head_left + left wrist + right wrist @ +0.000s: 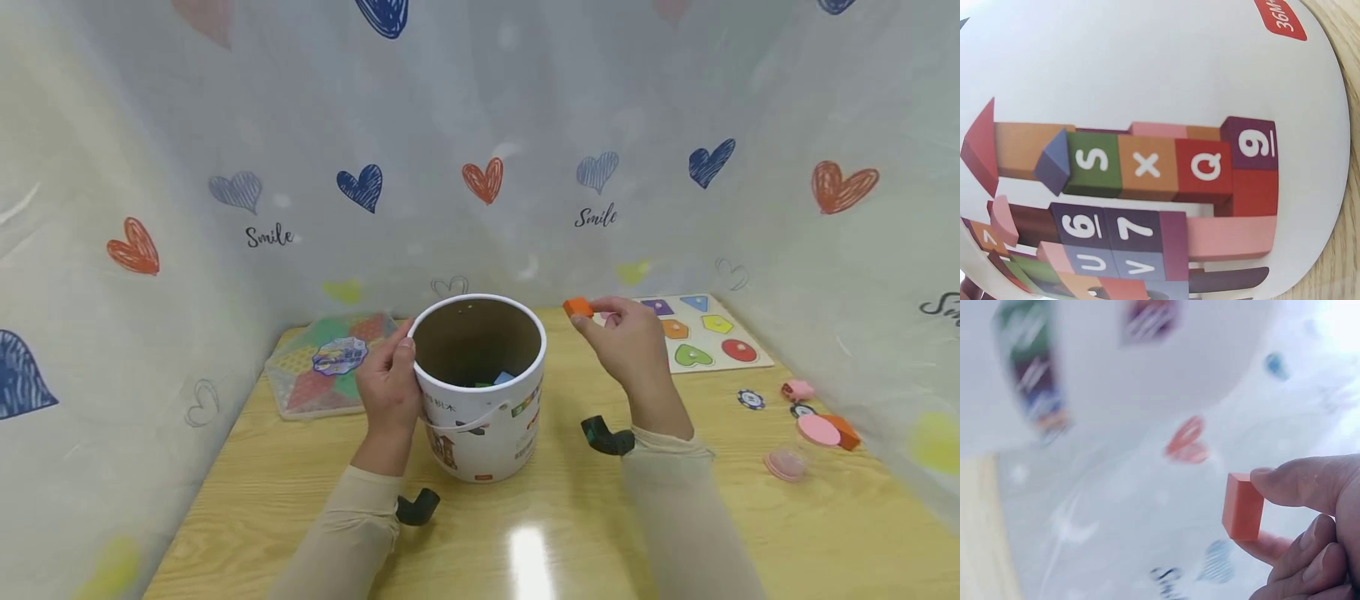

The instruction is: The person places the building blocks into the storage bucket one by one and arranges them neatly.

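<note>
A white bucket (pixel 480 433) with a thin handle and printed block pictures stands upright on the table. Against its left side, my left hand (pixel 390 387) holds the bucket near the rim, with the thumb at the front. In the left wrist view only the printed bucket wall (pixel 1147 69) shows, close up. An orange block (pixel 577 308) is pinched between the thumb and a finger of my right hand (pixel 626 337), in the air to the right of the bucket. The right wrist view shows this small block (pixel 1244 506) from closer. Blue and green pieces (pixel 503 378) lie inside the bucket, mostly hidden.
A flat clear-lidded box (pixel 288 358) lies at the back left. A shape puzzle board (pixel 720 358) lies at the back right. At the right are a round chip (pixel 751 399), a pink piece (pixel 797 390), a pink-lidded item (pixel 819 430) and an orange piece (pixel 847 432).
</note>
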Demonstrator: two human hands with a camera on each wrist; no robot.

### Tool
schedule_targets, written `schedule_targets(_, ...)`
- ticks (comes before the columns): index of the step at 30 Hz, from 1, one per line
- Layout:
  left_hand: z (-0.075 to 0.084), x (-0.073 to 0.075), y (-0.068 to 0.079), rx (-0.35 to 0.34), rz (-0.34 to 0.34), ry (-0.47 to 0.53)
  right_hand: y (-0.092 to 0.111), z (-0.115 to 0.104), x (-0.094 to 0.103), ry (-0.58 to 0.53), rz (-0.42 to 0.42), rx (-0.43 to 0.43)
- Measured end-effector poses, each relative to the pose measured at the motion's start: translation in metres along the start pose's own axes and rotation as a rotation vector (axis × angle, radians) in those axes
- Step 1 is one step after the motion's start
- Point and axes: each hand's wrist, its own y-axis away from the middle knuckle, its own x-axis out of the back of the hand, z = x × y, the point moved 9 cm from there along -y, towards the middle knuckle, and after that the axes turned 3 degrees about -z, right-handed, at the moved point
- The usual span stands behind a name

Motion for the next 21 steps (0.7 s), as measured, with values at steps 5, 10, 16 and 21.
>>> schedule_targets(5,0.005,-0.014,0.001,0.021,-0.004,-0.008,0.026,-0.033,0.007,-0.052,-0.018,0.118)
schedule_targets(10,0.002,-0.024,0.003,0.043,-0.019,-0.005,0.039,-0.054,-0.010,-0.034,-0.068,0.182)
schedule_targets(16,0.003,-0.026,0.006,0.073,-0.025,0.007,0.037,-0.055,0.013,0.001,0.047,0.276)
schedule_targets(21,-0.009,-0.018,0.001,0.068,-0.040,0.013,0.024,-0.036,0.034,0.090,0.077,0.318)
